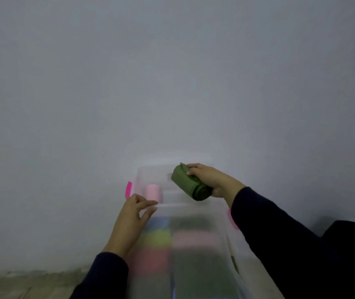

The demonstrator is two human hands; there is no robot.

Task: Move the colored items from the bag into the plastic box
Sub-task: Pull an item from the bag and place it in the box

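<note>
A clear plastic box (pixel 226 214) with pink latches stands against the wall, low in the middle of the view. My right hand (pixel 212 179) grips a rolled olive-green cloth (pixel 188 183) and holds it over the far part of the box. My left hand (pixel 132 214) pinches the near edge of the box's translucent lid (pixel 172 205). A pale pink roll (pixel 153 192) lies in the far left of the box. Blurred blue, yellow-green, red, pink and dark green rolls (pixel 161 238) show through the plastic nearer to me. The bag is out of view.
A plain pale wall (pixel 172 83) fills most of the view right behind the box. A strip of beige floor (pixel 21 283) shows at the lower left. A dark shape (pixel 353 231) sits at the right edge behind my right sleeve.
</note>
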